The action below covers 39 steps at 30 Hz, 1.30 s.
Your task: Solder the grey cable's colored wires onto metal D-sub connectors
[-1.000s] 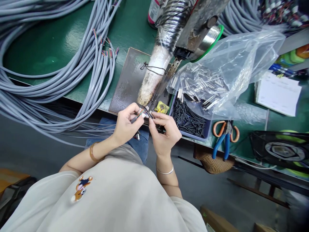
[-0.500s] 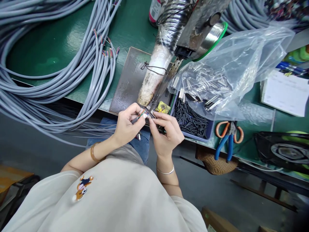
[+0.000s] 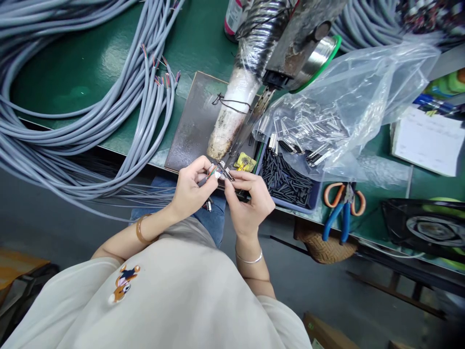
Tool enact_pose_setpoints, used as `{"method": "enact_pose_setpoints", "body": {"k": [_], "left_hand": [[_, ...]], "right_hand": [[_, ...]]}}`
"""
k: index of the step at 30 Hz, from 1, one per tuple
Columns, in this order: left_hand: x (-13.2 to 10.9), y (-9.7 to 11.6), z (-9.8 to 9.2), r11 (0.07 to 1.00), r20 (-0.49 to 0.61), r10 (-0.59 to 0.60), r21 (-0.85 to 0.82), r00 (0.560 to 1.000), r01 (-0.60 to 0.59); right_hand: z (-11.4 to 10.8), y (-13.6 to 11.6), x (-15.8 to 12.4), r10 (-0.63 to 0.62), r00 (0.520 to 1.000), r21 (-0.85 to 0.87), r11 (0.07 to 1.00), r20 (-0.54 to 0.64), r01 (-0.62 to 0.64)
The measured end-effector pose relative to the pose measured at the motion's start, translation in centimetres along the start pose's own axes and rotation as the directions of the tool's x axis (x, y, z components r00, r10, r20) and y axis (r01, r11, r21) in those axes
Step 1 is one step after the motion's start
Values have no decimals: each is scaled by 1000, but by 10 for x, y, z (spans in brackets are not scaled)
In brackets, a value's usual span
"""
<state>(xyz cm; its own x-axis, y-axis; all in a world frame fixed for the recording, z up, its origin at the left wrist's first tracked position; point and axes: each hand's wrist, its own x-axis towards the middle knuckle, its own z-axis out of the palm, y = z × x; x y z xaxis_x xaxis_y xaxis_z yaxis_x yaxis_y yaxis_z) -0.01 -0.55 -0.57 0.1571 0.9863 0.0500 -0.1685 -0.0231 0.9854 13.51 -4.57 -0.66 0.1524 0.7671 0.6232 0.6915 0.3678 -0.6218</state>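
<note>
My left hand [image 3: 194, 186] pinches the end of a grey cable [image 3: 202, 182], whose thin coloured wires fan out at the fingertips. With thumb and fingers, my right hand [image 3: 250, 196] grips a small multi-pin connector [image 3: 225, 170]. Wires and connector meet between the two hands, under the tip of the soldering iron [image 3: 263, 99]; whether the tip touches them I cannot tell. Just left of the iron, the white end of a duct hose [image 3: 229, 114] comes down close above my fingers. A yellow sponge [image 3: 245, 162] lies right behind the connector.
Grey cables [image 3: 119, 116] lie coiled at left. A blue bin [image 3: 314, 203] holds black tubes, with a plastic bag [image 3: 348, 116] of connectors over it. Further right are pliers [image 3: 343, 211], a paper pad [image 3: 428, 140] and a black fan [image 3: 428, 228]. A solder spool [image 3: 319, 58] hangs behind the iron.
My right hand has shifted very slightly left, and the connector has turned a little at the fingertips. My left hand stays where it was.
</note>
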Motion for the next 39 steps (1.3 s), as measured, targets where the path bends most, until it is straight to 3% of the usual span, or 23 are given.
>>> {"method": "enact_pose_setpoints", "body": {"k": [28, 39], "left_hand": [[1, 6, 1, 1000, -22, 18, 2, 1000, -18], [5, 12, -1, 996, 23, -61, -58, 998, 62]], "right_hand": [[0, -3, 3, -29, 1000, -4, 1000, 3, 29], [-3, 0, 1, -153, 988, -106, 982, 28, 155]]}}
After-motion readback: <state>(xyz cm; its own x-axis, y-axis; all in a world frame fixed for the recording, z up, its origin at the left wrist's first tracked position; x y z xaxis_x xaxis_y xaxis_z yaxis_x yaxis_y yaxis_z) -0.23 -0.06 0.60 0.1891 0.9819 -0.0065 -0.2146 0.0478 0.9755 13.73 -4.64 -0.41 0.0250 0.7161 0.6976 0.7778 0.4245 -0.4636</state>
